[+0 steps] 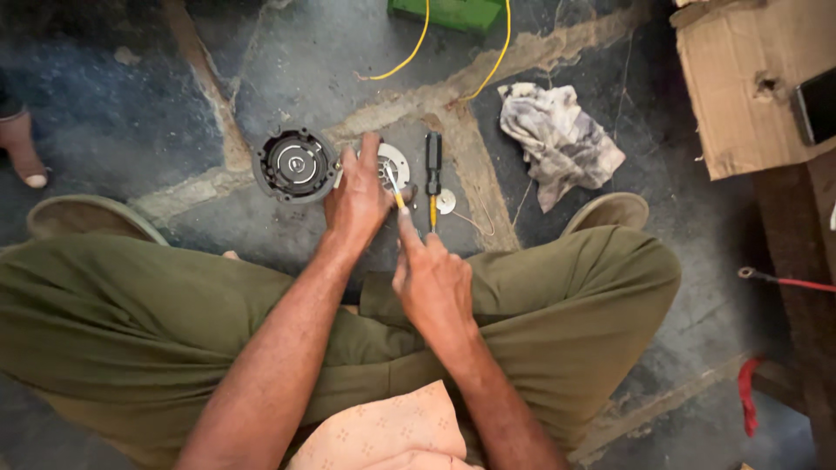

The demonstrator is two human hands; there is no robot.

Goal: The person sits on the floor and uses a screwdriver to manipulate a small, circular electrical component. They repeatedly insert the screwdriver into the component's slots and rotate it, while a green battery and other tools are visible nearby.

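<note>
View from above of a person seated cross-legged on a dark stone floor [104, 104] with pale mortar seams. A green box [448, 12] at the top edge is the only container-like thing close by; its contents do not show, and two yellow wires [416, 48] run from it toward the work. A torn cardboard box [740, 87] stands at the upper right. The left hand [359, 202] rests over a pale, slotted round metal part [394, 162], its fingers curled down around the part's near edge. The right hand [431, 283] lies just below it, its fingers pinched narrowly on a thin yellow-handled tool [396, 193] whose tip meets the slotted part between the two hands. One black round housing [296, 165] lies just left of the left hand, touching or nearly touching the slotted part. One screwdriver [433, 174] with a black and yellow handle lies just right of the hands, beside one small silver disc [446, 202]. One crumpled grey-white rag [560, 139] lies well apart to the right.
</note>
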